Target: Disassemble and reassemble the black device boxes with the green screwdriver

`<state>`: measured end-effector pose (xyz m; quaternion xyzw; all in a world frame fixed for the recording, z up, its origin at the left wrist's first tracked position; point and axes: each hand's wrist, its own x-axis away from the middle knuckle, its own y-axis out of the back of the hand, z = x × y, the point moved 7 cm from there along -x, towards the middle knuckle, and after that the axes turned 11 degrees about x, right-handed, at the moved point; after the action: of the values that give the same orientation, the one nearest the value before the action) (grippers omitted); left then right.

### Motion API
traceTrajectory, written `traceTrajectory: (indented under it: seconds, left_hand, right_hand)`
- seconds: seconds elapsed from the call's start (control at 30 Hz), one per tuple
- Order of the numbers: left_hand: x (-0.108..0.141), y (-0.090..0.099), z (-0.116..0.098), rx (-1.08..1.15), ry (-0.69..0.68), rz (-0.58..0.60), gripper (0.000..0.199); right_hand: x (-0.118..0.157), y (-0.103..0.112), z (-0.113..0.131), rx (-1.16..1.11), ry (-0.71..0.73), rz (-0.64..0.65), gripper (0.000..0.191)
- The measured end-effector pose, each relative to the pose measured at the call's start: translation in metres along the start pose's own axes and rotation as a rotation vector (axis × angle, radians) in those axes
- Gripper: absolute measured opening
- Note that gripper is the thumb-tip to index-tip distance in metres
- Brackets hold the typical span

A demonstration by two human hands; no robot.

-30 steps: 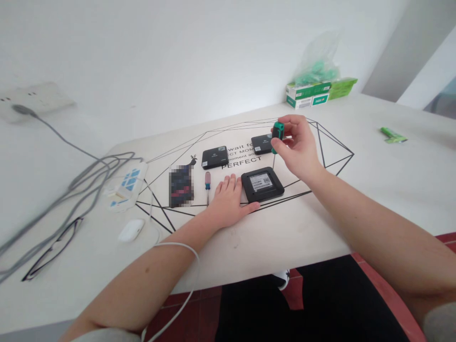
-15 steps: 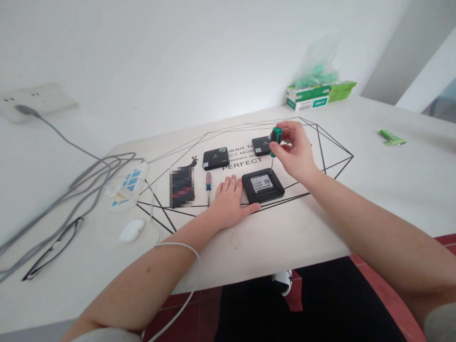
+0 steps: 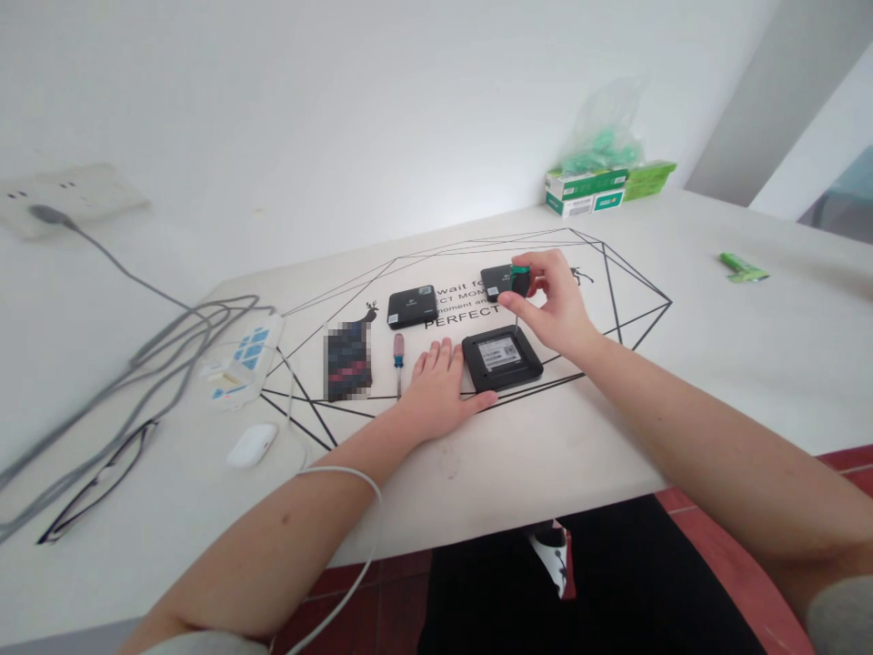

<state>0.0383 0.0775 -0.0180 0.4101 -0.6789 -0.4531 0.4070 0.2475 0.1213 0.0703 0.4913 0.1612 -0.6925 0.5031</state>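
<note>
A flat black box (image 3: 487,373) with rounded corners lies label side up on the table mat. My right hand (image 3: 554,305) grips a screwdriver (image 3: 519,280) with a green and black handle; its thin shaft points down at the box's far right corner. Flat on the mat, my left hand (image 3: 436,387) has its fingers spread, with the thumb along the box's near left edge. Left of those fingers lies a second screwdriver (image 3: 399,353) with a clear, red and blue handle. Two similar black boxes rest behind, one (image 3: 412,307) at left, the other (image 3: 495,282) partly behind the green handle.
Grey cables (image 3: 184,341), a power strip (image 3: 249,355), a white earbud case (image 3: 252,446) and glasses (image 3: 99,482) occupy the left side. Green and white boxes (image 3: 587,186) under a plastic bag (image 3: 607,127) stand by the wall. A green packet (image 3: 743,267) lies at right.
My right hand has shifted slightly left and down, and its fingers now cover more of the screwdriver handle. The left hand stays in place. The camera view moved a little.
</note>
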Motion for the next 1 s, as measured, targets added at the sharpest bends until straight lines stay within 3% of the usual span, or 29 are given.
traceTrajectory:
  seconds: [0.07,0.3,0.43,0.63,0.77,1.0]
  left_hand:
    - [0.000,0.001,-0.001,-0.007,0.000,-0.002,0.113]
    - [0.001,0.002,-0.003,-0.013,-0.008,0.005,0.114]
    - [0.000,0.002,-0.003,-0.005,-0.018,-0.010,0.113]
    - [0.000,0.003,-0.003,0.014,-0.017,-0.015,0.112]
    - [0.000,0.003,-0.002,0.022,-0.038,-0.034,0.111]
    - [-0.001,-0.001,0.000,0.008,-0.032,-0.028,0.113]
  right_hand:
    - [-0.001,0.003,0.001,-0.049,-0.017,-0.008,0.029]
    - [-0.001,0.000,-0.011,-0.215,-0.200,-0.011,0.031]
    - [0.000,0.000,-0.010,-0.090,-0.145,-0.045,0.036]
    - [0.004,-0.006,-0.003,-0.026,-0.091,0.035,0.043]
    - [0.003,-0.006,-0.001,-0.015,-0.093,0.073,0.040]
    - [-0.001,0.000,0.000,0.043,-0.027,-0.001,0.027]
